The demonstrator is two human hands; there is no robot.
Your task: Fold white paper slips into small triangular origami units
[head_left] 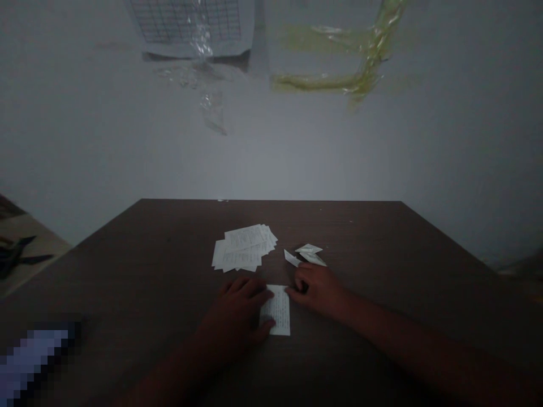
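Observation:
A small sheet of printed paper lies upright-oriented on the dark table in front of me. My left hand rests on its left side, fingers spread, with a fingertip and the thumb on the paper. At the sheet's top right corner, my right hand touches it with the thumb; the other fingers are loosely curled and apart from the thumb. Just beyond the right hand are several folded white paper pieces with pointed ends. One narrow folded piece is right by the knuckles.
A loose, fanned pile of printed sheets sits beyond my left hand. The brown table meets a pale wall with taped paper and yellow tape. A pixelated bluish object is at the lower left.

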